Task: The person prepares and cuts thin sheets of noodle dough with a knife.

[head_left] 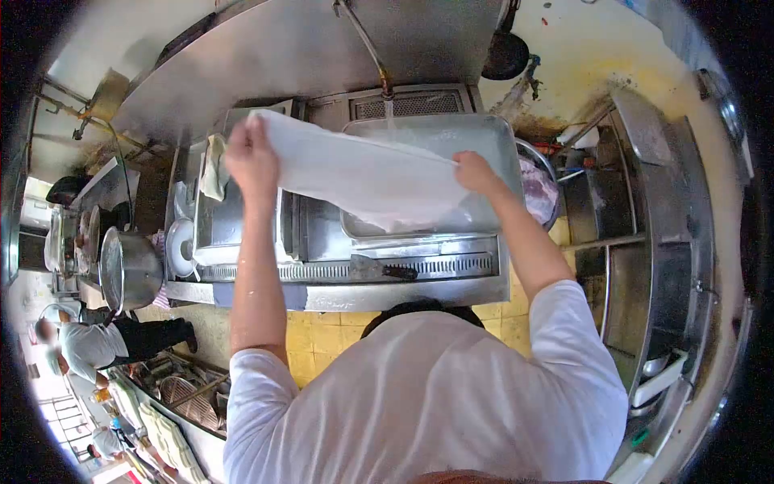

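A white sheet of cloth or similar thin material is stretched between my two hands over the sink counter. My left hand grips its upper left corner, raised above the tray on the left. At its right end my right hand pinches the edge. Beneath the sheet's right part lies a large metal tray with liquid in it, and water runs into it from a tap. The sheet's lower edge hangs over the tray; whether it touches the liquid is unclear.
Left of the sheet are a rectangular metal tray and a folded cloth. A cleaver-like tool lies on the front ledge. A bowl with meat stands at the right, a large pot at the left. Two people are at the far left.
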